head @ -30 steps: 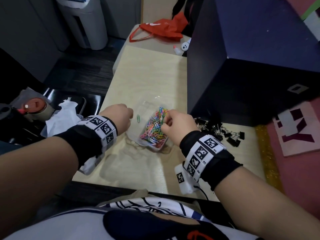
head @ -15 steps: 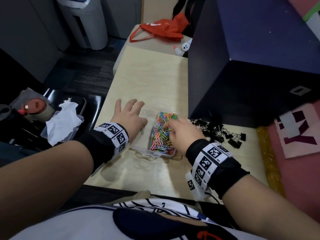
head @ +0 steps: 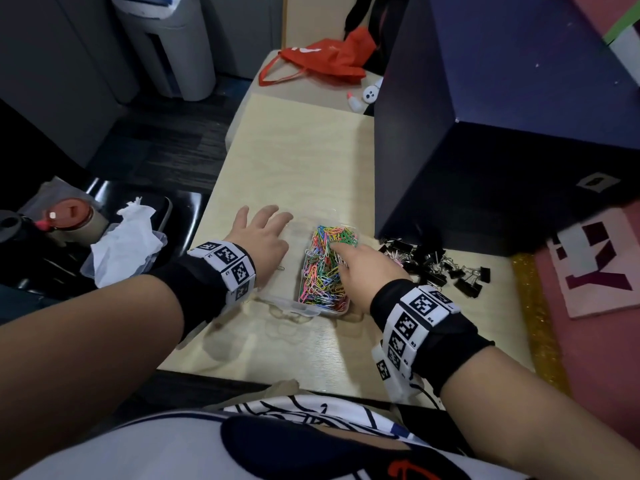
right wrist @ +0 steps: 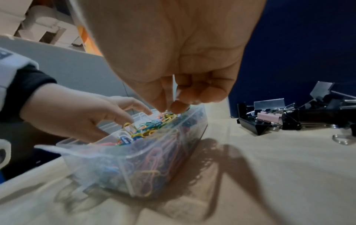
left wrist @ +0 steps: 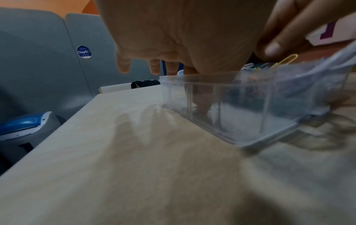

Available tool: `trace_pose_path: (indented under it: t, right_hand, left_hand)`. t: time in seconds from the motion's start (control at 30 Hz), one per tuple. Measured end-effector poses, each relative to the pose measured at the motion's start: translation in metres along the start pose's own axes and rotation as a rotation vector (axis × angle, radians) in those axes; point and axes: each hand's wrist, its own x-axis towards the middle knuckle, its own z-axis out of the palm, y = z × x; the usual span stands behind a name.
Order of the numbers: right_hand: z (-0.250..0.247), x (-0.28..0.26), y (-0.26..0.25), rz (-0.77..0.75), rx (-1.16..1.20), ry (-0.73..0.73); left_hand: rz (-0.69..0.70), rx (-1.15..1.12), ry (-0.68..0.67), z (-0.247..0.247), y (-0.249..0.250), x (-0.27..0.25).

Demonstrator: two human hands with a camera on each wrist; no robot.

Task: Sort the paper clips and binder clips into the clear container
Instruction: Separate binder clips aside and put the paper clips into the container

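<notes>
A clear divided container (head: pixel 304 306) sits on the pale table (head: pixel 294 161). Its right compartment is heaped with coloured paper clips (head: pixel 322 271). My left hand (head: pixel 266 220) lies with fingers spread over the container's left compartments (left wrist: pixel 221 109). My right hand (head: pixel 341 252) is over the heap. In the right wrist view its thumb and fingertips (right wrist: pixel 173 106) pinch together in the paper clips (right wrist: pixel 152 126). A pile of black binder clips (head: pixel 436 265) lies right of the container. One loose paper clip (head: pixel 280 268) lies by my left wrist.
A big dark blue box (head: pixel 502 133) stands right behind the binder clips. A red bag (head: pixel 325 60) lies at the table's far end. Left of the table are a black chair with tissue (head: pixel 121 237) and a tape roll (head: pixel 72 220).
My left fist has opened and spread over the container's left side. My right hand has uncurled from a fist and its fingers now reach into the clips. The container lies straighter.
</notes>
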Motion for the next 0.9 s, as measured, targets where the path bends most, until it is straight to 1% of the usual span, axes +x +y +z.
trace_pose_path:
  t: [0.07,0.13,0.2,0.23,0.27,0.33,0.4,0.47,0.53,0.63,0.73,0.8,0.87,0.9]
  right_hand:
    - [0.002,0.0,0.0,0.0,-0.022,-0.043]
    - [0.001,0.001,0.001,-0.001,-0.013,-0.038]
    - [-0.001,0.001,0.0,0.007,0.003,-0.019]
    - [-0.002,0.001,-0.001,0.008,0.009,0.001]
    - [-0.003,0.002,-0.002,0.008,0.015,0.022]
    - [-0.003,0.002,-0.003,-0.001,0.019,0.047]
    - [-0.001,0.002,-0.005,-0.036,0.007,0.054]
    - [0.001,0.004,-0.007,-0.082,-0.012,0.049]
    - [0.003,0.006,-0.007,-0.099,-0.034,0.002]
    - [0.005,0.009,-0.006,-0.101,-0.102,-0.083]
    - [0.006,0.012,-0.004,-0.106,-0.161,-0.116]
    - [0.008,0.014,-0.003,-0.112,-0.183,-0.141]
    - [0.009,0.013,-0.002,-0.126,-0.153,-0.127]
    - [0.008,0.011,-0.001,-0.134,-0.116,-0.095]
  left_hand:
    - [-0.018,-0.06,0.075,-0.004,0.0,-0.002]
    - [-0.019,-0.193,0.24,-0.011,0.001,-0.004]
    - [0.03,-0.312,0.445,-0.018,0.003,-0.004]
    - [0.062,-0.364,0.506,-0.022,0.004,-0.003]
    - [0.098,-0.411,0.518,-0.026,0.007,-0.004]
    - [0.146,-0.469,0.475,-0.033,0.013,-0.004]
    - [0.152,-0.499,0.455,-0.034,0.017,-0.004]
    - [0.113,-0.535,0.45,-0.033,0.016,-0.004]
    - [0.043,-0.549,0.417,-0.029,0.014,-0.005]
    - [-0.039,-0.524,0.315,-0.025,0.011,-0.008]
    - [-0.08,-0.44,0.189,-0.02,0.011,-0.009]
    - [-0.101,-0.406,0.143,-0.018,0.012,-0.009]
    - [-0.117,-0.406,0.131,-0.017,0.012,-0.009]
    - [-0.122,-0.411,0.127,-0.017,0.013,-0.009]
